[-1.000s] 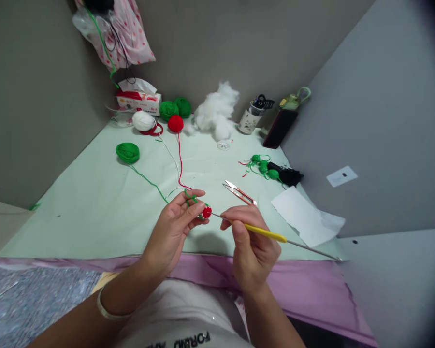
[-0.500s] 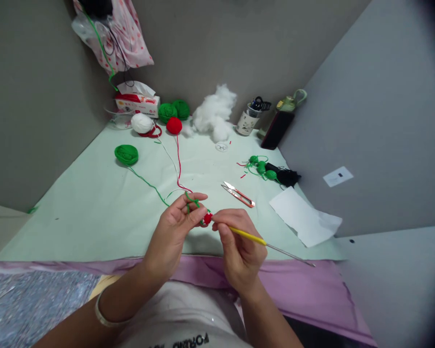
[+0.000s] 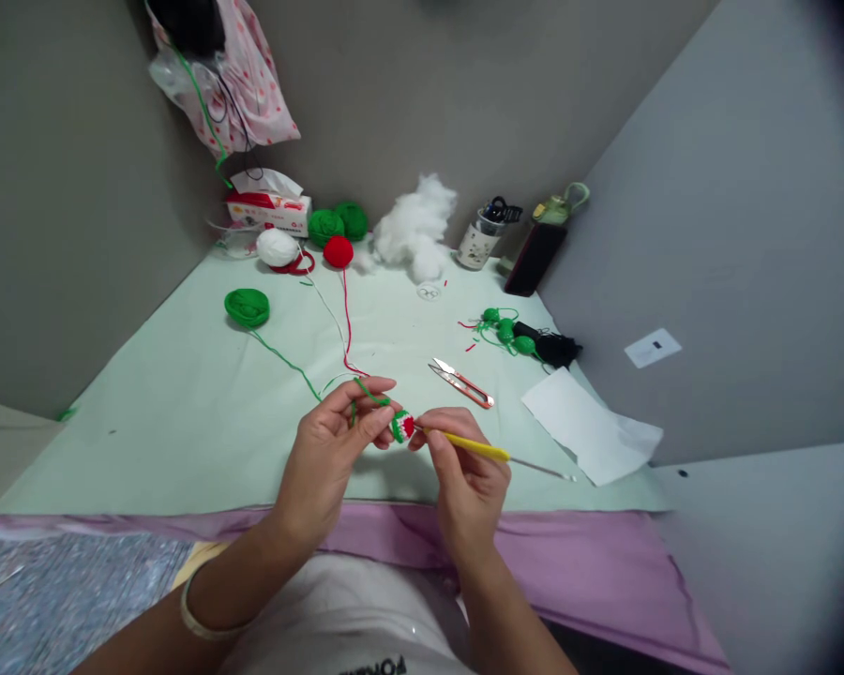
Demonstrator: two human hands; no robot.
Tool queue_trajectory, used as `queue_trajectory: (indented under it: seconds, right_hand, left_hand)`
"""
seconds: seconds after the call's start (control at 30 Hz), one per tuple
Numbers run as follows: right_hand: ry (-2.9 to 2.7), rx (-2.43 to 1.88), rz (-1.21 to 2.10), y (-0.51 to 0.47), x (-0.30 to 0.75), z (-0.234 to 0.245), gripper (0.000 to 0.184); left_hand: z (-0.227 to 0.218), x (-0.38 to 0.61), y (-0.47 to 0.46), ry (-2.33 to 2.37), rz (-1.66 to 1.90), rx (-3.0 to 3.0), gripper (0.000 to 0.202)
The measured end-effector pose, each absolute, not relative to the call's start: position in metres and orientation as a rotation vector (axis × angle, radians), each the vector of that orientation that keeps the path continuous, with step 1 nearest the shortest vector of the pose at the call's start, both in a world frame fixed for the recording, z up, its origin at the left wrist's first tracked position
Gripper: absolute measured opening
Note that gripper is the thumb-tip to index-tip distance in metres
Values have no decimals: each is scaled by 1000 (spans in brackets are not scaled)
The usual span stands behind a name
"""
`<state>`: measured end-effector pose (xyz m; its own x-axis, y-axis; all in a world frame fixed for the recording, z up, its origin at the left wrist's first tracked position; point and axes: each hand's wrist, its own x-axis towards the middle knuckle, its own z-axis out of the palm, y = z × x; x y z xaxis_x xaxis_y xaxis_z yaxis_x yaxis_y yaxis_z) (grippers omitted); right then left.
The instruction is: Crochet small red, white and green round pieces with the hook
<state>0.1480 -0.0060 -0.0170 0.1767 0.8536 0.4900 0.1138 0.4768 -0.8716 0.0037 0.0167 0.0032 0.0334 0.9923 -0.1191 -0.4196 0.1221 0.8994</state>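
My left hand (image 3: 338,436) pinches a small crochet piece (image 3: 403,427) in red, white and green between thumb and fingers. Green yarn (image 3: 371,394) loops over its raised index finger. In my right hand (image 3: 468,459) is a crochet hook (image 3: 474,444) with a yellow handle, gripped like a pen; its near tip meets the piece, though the exact contact is too small to make out. Strands run back from the left hand to a green yarn ball (image 3: 247,307), a white yarn ball (image 3: 277,247) and a red yarn ball (image 3: 339,251).
Thread snips (image 3: 462,382) lie beyond my right hand, beside white paper (image 3: 591,427). Farther right are small green crocheted pieces (image 3: 506,330) with black yarn. White stuffing (image 3: 416,225), a pen cup (image 3: 479,239), a dark phone (image 3: 535,258) and a tissue box (image 3: 271,211) line the back.
The crochet piece has turned, showing more white and green. The hook's far end has swung up and to the left. The view has tilted slightly upward.
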Motion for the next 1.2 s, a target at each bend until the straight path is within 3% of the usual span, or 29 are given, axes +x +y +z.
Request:
queue_trajectory:
  seconds: [0.13,0.5,1.2]
  right_hand:
    - [-1298,-945,557,-7,149,-23,26]
    - [-1033,-750,933,3,151,-15,10]
    - [-1237,-764,839,-7,158,-8,23]
  left_hand:
    - [9,4,16,942,1296,752,24]
    - [11,3,13,887,1248,747,25]
    - [11,-2,8,961,1274,997,23]
